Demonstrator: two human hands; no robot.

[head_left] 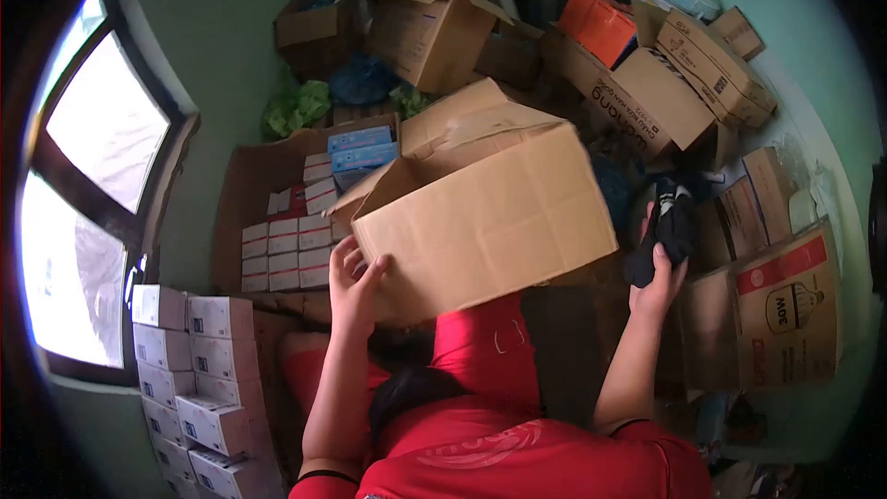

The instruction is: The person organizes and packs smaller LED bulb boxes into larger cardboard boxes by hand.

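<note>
An open cardboard box (490, 217) is tilted in front of me, its flaps up on the far side. My left hand (356, 273) grips its near left corner, thumb on the outer face and fingers around the edge. Off to the right, my right hand (661, 282) is wrapped around a dark, folded cloth-like bundle (674, 222) with a small whitish mark; its exact kind I cannot make out. The bundle is apart from the box. What lies inside the box is hidden by its near wall.
Stacked white cartons (217, 351) stand by the window at left. Beyond them, a large carton (245, 166) holds small white boxes (285, 236) and blue boxes (362, 152). Opened cartons (430, 32) crowd the back. A printed 30W carton (785, 310) stands at right.
</note>
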